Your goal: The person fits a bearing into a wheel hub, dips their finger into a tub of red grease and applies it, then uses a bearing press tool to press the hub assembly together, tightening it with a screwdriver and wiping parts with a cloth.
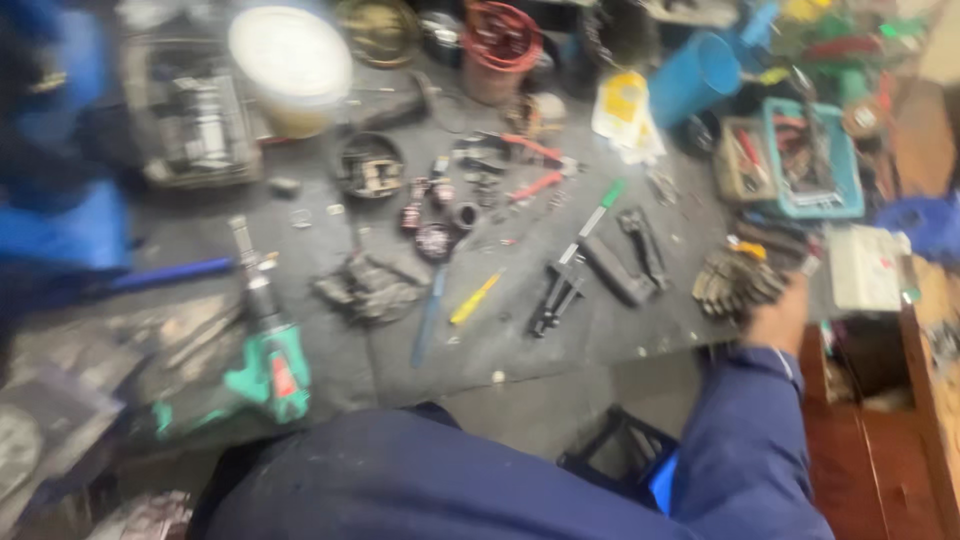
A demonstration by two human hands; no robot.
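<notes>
1. Reaching toward the right edge of the counter [300, 225], the right hand [778, 318] sits on a crumpled pair of dirty work gloves [735, 283]; blur hides whether its fingers are closed on them.
2. No left hand shows in the frame.
3. Just left of the gloves lie a black folded tool [630, 262] and a green-handled screwdriver [592, 222].
4. Lower left, a green power drill [268, 355] rests on its side.
5. Dark, grimy and scuffed, the counter is strewn with small metal parts.
6. Upper left stands a round white plastic tub [290, 62]; at upper right, a teal tray [815, 160] holds tools.
7. A reddish wooden cabinet [880, 430] stands at lower right.
</notes>
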